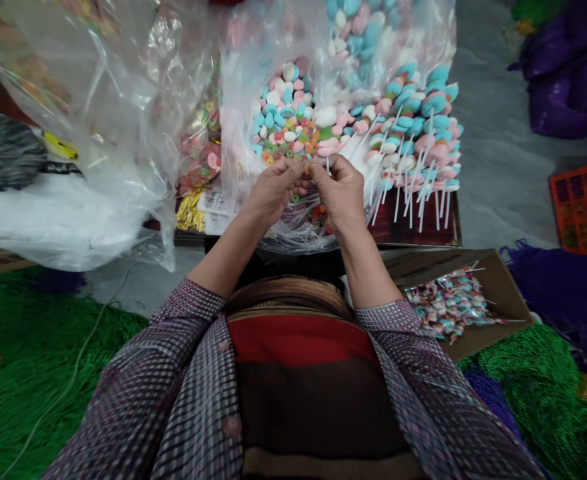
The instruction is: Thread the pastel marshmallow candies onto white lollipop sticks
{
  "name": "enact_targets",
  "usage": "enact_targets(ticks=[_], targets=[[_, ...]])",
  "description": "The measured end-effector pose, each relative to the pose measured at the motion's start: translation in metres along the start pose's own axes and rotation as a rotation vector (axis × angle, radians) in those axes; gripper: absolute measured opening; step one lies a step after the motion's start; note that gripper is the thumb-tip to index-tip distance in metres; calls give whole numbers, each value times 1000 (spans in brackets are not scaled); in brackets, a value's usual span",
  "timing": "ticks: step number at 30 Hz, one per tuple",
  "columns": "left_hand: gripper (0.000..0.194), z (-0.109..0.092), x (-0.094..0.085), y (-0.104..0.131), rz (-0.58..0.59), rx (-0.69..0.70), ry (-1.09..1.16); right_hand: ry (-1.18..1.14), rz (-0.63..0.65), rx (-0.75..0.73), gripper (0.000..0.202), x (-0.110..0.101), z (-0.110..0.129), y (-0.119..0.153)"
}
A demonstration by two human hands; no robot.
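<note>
My left hand (276, 191) and my right hand (342, 189) meet over an opened clear bag, fingers pinched. Between their fingertips shows a small orange gummy candy (307, 169). Just beyond the right hand is a stack of white, green and pink candies (326, 119) with a short white stick below it; whether my fingers touch that stick is unclear. Pink, blue and white marshmallows (276, 107) and small colourful gummy rings (298, 133) lie in front of my hands. To the right, many finished candy skewers (436, 103) are piled with their white sticks (410, 207) pointing toward me.
Large clear plastic bags (108, 100) cover the left side. Gold twist ties (190, 212) lie near the table edge (393, 230). A cardboard box (506, 287) with wrapped candy skewers (453, 303) stands at lower right. An orange crate (580, 207) and green stringy material (38, 347) are on the floor.
</note>
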State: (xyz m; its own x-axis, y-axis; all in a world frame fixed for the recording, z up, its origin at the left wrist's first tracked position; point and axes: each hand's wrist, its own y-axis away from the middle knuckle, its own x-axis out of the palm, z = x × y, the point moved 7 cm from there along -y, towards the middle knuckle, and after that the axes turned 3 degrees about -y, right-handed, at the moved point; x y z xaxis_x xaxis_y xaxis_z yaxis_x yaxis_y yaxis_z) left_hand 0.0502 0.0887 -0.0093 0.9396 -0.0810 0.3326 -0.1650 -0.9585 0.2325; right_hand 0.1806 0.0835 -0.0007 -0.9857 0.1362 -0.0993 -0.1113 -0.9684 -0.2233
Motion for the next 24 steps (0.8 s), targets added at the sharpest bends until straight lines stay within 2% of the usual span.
enact_targets(ticks=[5, 10, 17, 24], targets=[[21, -1, -5, -1, -21, 26, 40, -5, 8, 26, 39, 2, 3, 8], [22, -2, -2, 0, -8, 48, 56, 10, -5, 9, 36, -2, 11, 13], [19, 0, -3, 3, 58, 14, 116, -109, 0, 111, 31, 0, 7, 13], [20, 7, 0, 7, 125, -38, 200, -131, -85, 122, 24, -3, 4, 18]])
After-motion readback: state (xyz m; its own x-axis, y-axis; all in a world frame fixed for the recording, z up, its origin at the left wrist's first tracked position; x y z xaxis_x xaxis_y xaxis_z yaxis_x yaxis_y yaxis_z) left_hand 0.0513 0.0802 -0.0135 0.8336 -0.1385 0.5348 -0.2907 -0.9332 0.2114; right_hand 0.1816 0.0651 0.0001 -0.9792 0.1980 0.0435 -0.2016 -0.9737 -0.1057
